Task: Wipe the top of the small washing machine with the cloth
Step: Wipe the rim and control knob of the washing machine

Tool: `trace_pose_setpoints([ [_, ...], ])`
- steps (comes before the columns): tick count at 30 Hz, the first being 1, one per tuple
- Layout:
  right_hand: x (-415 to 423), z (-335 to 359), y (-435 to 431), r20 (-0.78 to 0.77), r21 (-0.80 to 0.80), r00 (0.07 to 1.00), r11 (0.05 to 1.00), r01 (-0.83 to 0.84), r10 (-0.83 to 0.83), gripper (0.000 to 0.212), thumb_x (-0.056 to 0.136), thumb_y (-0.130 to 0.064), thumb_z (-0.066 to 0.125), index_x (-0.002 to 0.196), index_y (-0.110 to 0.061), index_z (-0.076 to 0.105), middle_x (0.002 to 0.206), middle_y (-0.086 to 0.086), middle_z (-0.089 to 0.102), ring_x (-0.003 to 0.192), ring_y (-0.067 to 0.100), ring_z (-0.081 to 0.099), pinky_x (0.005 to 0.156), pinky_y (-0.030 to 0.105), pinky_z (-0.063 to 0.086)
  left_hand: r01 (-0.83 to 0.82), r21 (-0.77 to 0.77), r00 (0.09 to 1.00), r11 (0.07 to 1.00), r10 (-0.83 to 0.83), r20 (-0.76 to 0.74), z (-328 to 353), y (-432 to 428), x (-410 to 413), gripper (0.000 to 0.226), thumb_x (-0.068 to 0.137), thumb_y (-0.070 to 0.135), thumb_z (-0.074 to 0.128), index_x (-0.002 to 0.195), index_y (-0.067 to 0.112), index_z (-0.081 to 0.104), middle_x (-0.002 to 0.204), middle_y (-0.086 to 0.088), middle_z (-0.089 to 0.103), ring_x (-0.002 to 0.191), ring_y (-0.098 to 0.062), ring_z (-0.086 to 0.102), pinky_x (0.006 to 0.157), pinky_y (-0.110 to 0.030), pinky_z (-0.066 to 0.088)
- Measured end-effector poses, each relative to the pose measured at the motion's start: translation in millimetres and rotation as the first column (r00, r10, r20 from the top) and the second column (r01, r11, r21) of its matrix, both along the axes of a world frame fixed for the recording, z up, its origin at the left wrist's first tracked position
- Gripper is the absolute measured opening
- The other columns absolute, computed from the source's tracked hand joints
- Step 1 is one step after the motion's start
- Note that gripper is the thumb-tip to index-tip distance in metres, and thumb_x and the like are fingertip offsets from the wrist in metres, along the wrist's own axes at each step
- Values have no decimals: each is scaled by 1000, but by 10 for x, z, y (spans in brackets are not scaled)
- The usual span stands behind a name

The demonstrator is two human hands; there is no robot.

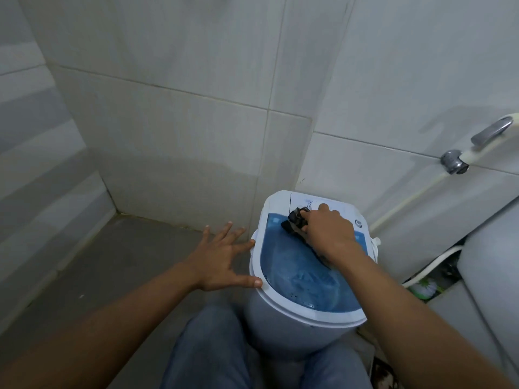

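The right grip (330,231) pinches a dark crumpled cloth (295,223) at twelve o'clock on the white, blue-lidded washing machine (303,279); left grip (222,262), spread, touches its nine o'clock rim

One wide-angle camera, worn on the person's head, is looking forward and steeply down along both arms, facing a tiled wall (168,122) corner. It is hanging close above the small washing machine (303,279), right of centre, with the left hand (222,259) and right hand (328,231) within frame. Tile lines are bowing at the edges.
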State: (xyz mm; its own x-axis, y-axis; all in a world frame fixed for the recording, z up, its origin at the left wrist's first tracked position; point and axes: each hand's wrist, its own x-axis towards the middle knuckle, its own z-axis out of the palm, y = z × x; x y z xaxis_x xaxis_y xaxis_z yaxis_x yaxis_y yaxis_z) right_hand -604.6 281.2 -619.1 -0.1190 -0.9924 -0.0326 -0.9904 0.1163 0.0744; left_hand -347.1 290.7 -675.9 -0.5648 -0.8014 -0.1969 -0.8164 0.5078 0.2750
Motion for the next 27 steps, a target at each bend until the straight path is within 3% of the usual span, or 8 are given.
trace_pose_setpoints([
  [2, -36, 24, 83, 59, -50, 998, 998, 28, -25, 35, 96, -36, 48, 130, -28, 51, 118, 8, 48, 107, 32, 51, 75, 39, 41, -3, 3, 1000, 1000, 3, -2, 1, 7, -3, 118, 59, 104, 28, 158, 40, 15, 169, 5, 0, 153, -18, -18, 117, -65, -11],
  [4, 3, -26, 173, 132, -53, 990, 996, 65, -58, 49, 96, -56, 36, 140, -33, 40, 128, 8, 46, 117, 34, 46, 90, 51, 39, -4, 2, 1000, 1000, 4, -12, -4, 11, -6, 119, 59, 104, 28, 158, 39, 16, 169, 5, -1, 153, -19, -18, 117, -65, -11],
  [6, 46, -117, 232, 84, -21, 996, 999, 38, -36, 67, 90, -71, 33, 147, -37, 27, 136, 8, 42, 124, 34, 40, 98, 57, 32, -2, 0, 1000, 1000, 2, -7, 3, 16, -10, 119, 58, 104, 28, 158, 39, 16, 169, 4, -1, 153, -19, -18, 117, -64, -12],
  [8, 35, -153, 216, 47, -43, 999, 999, 7, -5, 64, 94, -63, 39, 150, -34, 24, 135, 11, 43, 123, 33, 40, 98, 54, 33, -3, 0, 1000, 1000, 3, 5, 18, 13, -11, 119, 58, 104, 27, 158, 39, 17, 169, 4, -1, 153, -19, -18, 117, -64, -12],
  [12, 118, -46, 18, 161, -188, 974, 974, -128, 160, 46, 101, -38, 43, 146, -36, 34, 122, 8, 48, 112, 30, 44, 90, 48, 39, 7, -19, 1000, 1000, -7, 18, 18, 14, -26, 120, 59, 104, 26, 158, 38, 16, 169, 4, -4, 152, -19, -20, 117, -65, -12],
  [16, 376, -109, -199, -44, -114, 935, 928, -354, 351, 49, 99, -26, 47, 145, -40, 34, 125, 7, 45, 114, 30, 41, 90, 50, 36, -2, -5, 1000, 1000, 2, 24, 11, 42, -23, 120, 59, 104, 25, 159, 37, 14, 168, 6, -6, 151, -18, -22, 117, -65, -12],
  [22, 501, 44, -548, -252, -53, 925, 950, -308, 286, 47, 91, -17, 55, 135, -31, 48, 133, 9, 40, 122, 31, 39, 98, 52, 32, 1, 11, 999, 1000, -2, 37, 29, 46, -23, 117, 64, 102, 28, 159, 37, 10, 168, 6, -8, 151, -19, -24, 116, -66, -13],
  [27, 504, 198, -739, -322, -30, 927, 977, -212, 191, 38, 91, -17, 55, 128, -21, 54, 126, 10, 46, 108, 30, 48, 84, 41, 36, 0, 13, 998, 1000, -1, 60, 55, 43, -24, 112, 68, 100, 32, 159, 40, 6, 168, 3, -9, 151, -21, -24, 116, -67, -13],
])
